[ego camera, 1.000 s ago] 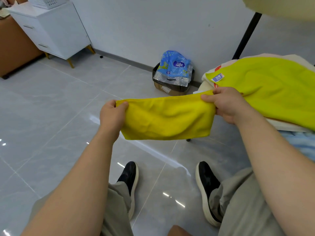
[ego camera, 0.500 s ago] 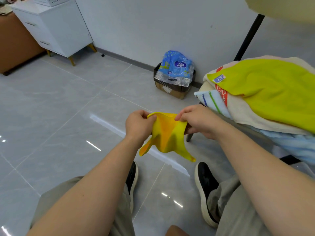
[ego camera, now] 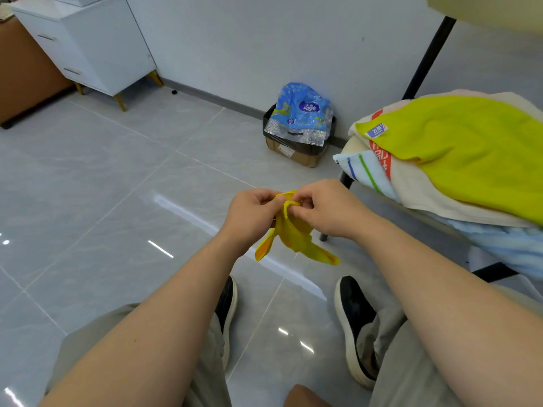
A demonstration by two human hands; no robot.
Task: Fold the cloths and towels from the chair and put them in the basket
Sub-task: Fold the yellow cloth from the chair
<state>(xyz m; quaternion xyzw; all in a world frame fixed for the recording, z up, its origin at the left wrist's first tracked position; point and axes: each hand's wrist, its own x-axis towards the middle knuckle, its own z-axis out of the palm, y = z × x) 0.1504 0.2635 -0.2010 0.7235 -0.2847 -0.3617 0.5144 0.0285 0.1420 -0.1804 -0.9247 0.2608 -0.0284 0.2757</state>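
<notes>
A small yellow cloth (ego camera: 293,233) is being held up in the air, in the middle of the scene, above the grey floor (ego camera: 117,201). Its top edge is being pinched by the left hand (ego camera: 252,212) and by the right hand (ego camera: 329,207), with fingers curled round the folds. The two hands are being held very close together. The cloth is being bunched between them, and two corners are being left hanging down.

To the right, a pile of towels is being carried by a chair (ego camera: 346,180). A lime green towel (ego camera: 458,151) is being shown on top, with a cream towel (ego camera: 417,189) under it. A striped towel (ego camera: 361,168) is being squeezed out at the left side, and a light blue towel (ego camera: 505,245) is being pressed at the bottom.

Farther off, by the wall, a blue packet (ego camera: 302,113) is being held in a cardboard box (ego camera: 296,154). At the far left, a white cabinet (ego camera: 97,45) is being seen. Near the bottom, black shoes (ego camera: 355,318) are being worn.
</notes>
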